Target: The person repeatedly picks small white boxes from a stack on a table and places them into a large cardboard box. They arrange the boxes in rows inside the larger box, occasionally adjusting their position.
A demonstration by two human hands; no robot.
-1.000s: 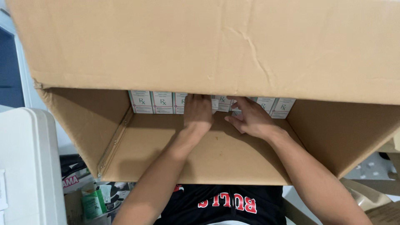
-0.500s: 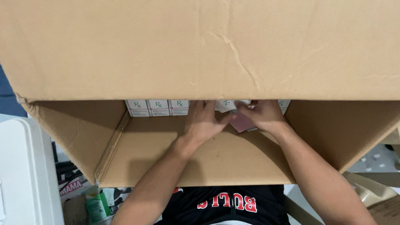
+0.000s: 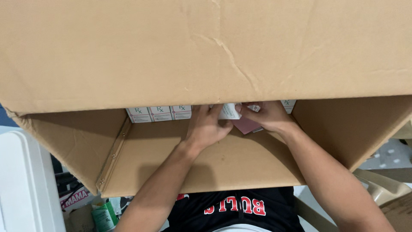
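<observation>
Head view: both hands' grip now clamped on one small white carton (image 3: 228, 111), lifted off the row (image 3: 159, 114).

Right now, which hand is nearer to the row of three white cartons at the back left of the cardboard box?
Left. The left hand lies just beside the white cartons, at their right end. The right hand is farther right, past the left hand.

White plastic container (image 3: 23, 184) at far left, beside the carton. Green bottle (image 3: 104, 217) and red-and-white packet (image 3: 75, 199) lie below it on the floor. Beige chair (image 3: 382, 189) at lower right.
</observation>
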